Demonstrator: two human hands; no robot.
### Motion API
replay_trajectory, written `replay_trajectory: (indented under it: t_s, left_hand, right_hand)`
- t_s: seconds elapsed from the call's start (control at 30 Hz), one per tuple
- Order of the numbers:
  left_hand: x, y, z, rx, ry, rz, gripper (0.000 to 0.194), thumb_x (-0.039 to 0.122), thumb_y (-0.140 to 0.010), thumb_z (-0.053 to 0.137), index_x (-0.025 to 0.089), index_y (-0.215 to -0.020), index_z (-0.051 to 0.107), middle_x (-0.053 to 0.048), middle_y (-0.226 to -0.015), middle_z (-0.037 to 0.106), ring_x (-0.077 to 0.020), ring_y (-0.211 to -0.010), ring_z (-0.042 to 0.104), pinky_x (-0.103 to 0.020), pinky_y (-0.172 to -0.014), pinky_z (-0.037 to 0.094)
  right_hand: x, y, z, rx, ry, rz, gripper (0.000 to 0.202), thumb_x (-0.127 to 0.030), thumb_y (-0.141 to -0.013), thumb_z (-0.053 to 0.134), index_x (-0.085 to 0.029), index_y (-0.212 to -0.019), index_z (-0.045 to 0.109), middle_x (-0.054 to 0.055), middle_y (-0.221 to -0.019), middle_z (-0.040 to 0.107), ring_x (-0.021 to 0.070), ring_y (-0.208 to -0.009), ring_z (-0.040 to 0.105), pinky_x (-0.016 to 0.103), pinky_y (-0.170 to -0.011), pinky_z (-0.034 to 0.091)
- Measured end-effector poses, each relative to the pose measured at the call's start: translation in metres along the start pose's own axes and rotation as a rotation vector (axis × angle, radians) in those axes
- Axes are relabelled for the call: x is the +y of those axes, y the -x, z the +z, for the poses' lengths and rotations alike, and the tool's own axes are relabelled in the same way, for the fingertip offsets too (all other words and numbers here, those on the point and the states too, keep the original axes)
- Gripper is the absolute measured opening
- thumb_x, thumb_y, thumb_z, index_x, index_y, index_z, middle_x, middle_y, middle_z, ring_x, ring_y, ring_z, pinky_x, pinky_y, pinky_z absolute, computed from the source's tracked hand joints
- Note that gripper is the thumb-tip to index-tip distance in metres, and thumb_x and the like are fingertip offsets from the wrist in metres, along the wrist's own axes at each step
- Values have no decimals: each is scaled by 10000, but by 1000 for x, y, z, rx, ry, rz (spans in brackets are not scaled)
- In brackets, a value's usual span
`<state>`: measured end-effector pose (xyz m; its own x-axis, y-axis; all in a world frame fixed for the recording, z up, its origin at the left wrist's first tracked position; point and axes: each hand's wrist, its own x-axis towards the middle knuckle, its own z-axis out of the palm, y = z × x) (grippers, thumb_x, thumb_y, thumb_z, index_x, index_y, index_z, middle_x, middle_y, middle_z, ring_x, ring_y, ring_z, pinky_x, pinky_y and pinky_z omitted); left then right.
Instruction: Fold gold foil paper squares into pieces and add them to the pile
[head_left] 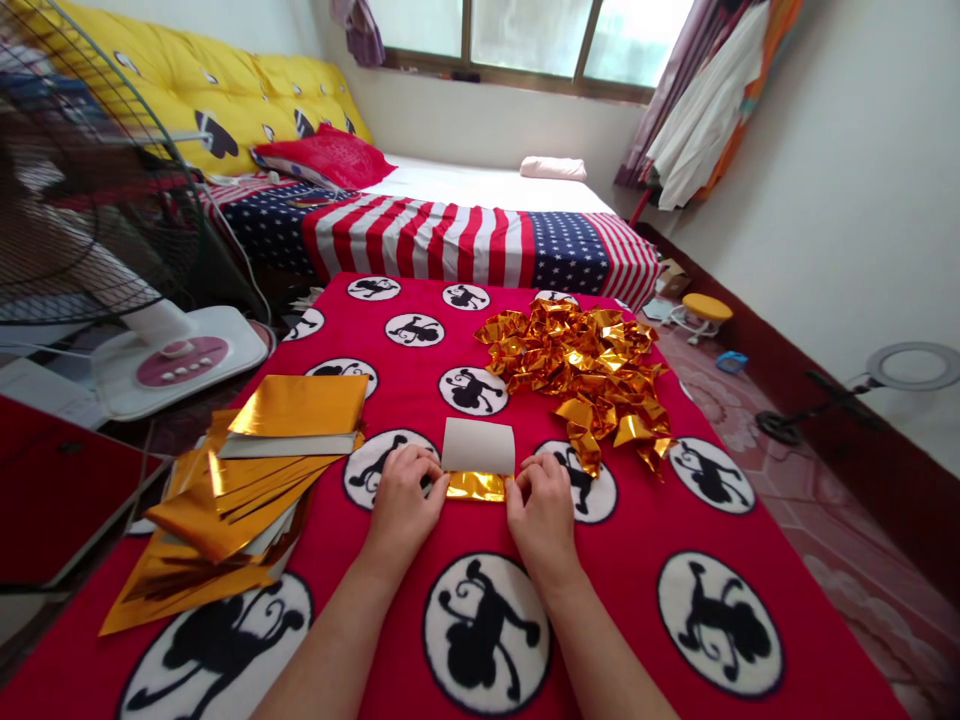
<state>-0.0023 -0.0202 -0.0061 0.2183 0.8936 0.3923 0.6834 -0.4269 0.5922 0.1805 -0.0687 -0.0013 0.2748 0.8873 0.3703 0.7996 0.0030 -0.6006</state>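
In front of me lies a sheet of gold foil paper point(478, 446), its pale grey back facing up and its near edge folded over so a gold strip shows. My left hand point(409, 492) pinches the left end of that folded strip. At the right end, my right hand point(541, 500) has its fingers curled and its thumb and fingertips closed on the paper. Left of my hands is a loose stack of flat gold foil sheets point(277, 405). A heap of folded gold foil pieces point(577, 350) lies to the far right.
A red cloth with monkey prints point(615, 590) covers the table. An electric fan point(180, 350) stands at the left. Beyond the table is a bed with a star-and-stripe cover point(435, 240). A yellow stool point(706, 307) and a ring light point(911, 366) are on the right.
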Motion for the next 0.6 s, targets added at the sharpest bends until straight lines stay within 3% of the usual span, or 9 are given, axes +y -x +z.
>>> replay_trajectory:
  t_s: [0.17, 0.47, 0.6]
  left_hand:
    - [5, 2, 0, -5, -30, -34, 77, 108, -760, 598, 185, -760, 592, -40, -840, 577, -207, -874, 550, -351, -828, 449]
    - [14, 0, -1, -114, -49, -53, 224, 104, -794, 519, 222, -781, 709, -30, -792, 576, -175, -826, 572, -289, -749, 458]
    - [24, 0, -1, -106, -110, -121, 103, 255, -781, 617, 207, -736, 695, -32, -786, 599, -191, -815, 575, -311, -759, 458]
  right_hand:
    - [-3, 2, 1, -7, 56, 0, 137, -71, -774, 528, -201, -746, 495, 40, -834, 516, 215, -824, 457, 367, -785, 404]
    - [-6, 6, 2, -14, 41, -49, 168, -75, -832, 505, -197, -784, 611, 54, -896, 541, 218, -888, 466, 359, -826, 412]
    - [-6, 6, 2, -14, 47, -53, 167, -71, -834, 503, -188, -790, 614, 56, -906, 544, 217, -900, 464, 363, -842, 413]
